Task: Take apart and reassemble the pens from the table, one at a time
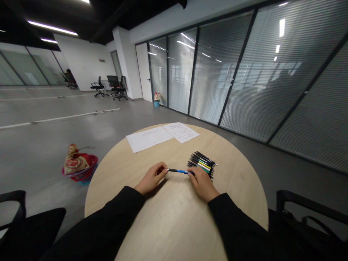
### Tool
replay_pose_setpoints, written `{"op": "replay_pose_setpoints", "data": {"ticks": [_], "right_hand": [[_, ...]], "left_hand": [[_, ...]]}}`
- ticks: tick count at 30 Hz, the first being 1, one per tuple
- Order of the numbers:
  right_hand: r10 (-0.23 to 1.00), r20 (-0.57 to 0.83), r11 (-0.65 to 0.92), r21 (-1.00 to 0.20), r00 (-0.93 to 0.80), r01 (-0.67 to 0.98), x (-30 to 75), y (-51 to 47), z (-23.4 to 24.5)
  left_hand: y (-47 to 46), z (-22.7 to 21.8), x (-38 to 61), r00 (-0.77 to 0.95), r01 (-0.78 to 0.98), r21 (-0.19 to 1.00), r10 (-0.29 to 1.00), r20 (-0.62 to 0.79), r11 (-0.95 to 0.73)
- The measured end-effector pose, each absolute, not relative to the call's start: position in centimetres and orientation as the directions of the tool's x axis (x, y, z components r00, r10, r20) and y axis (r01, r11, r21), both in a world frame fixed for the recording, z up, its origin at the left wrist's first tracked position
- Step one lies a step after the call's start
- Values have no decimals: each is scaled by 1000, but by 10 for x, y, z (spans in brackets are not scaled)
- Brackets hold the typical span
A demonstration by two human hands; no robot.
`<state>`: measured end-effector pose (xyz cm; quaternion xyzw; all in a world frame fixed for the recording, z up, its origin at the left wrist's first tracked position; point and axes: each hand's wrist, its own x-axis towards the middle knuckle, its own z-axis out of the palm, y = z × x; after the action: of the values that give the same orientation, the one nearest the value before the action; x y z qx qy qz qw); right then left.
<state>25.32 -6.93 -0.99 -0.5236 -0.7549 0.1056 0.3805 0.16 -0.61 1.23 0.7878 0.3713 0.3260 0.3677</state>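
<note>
A blue and black pen (pixel 178 171) lies level between my two hands, over the middle of the round table (pixel 168 214). My left hand (pixel 154 177) pinches its dark left end between thumb and fingers. At the blue right end, my right hand (pixel 201 182) grips the pen with its fingers closed. Just beyond and beside the right hand is a row of several pens (pixel 202 159), mostly black with some yellow, white and green among them. My right hand hides part of that row.
Two printed paper sheets (pixel 148 138) lie at the table's far side. On the floor to the left stands a red and blue basket (pixel 91 168) holding a bag. Black chairs (pixel 312 206) flank the table. Glass partitions (pixel 212 69) run along the right.
</note>
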Motion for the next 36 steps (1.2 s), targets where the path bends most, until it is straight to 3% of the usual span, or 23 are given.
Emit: {"op": "replay_pose_setpoints", "data": {"ticks": [7,13,22,36], "right_hand": [[874,460,422,-554,-159,717,252,-70,-10],[873,461,427,-557,-163,712,252,-69,-10],[862,474,451,-558,-179,697,251,-70,-11],[867,471,438,-565,-162,699,252,-69,-13]], "left_hand": [[-8,11,3,483,376,834,854,195,-403],[-10,17,5,507,455,760,837,207,-464],[-8,13,5,461,526,739,871,170,-422],[-7,10,0,555,282,870,808,195,-403]]}}
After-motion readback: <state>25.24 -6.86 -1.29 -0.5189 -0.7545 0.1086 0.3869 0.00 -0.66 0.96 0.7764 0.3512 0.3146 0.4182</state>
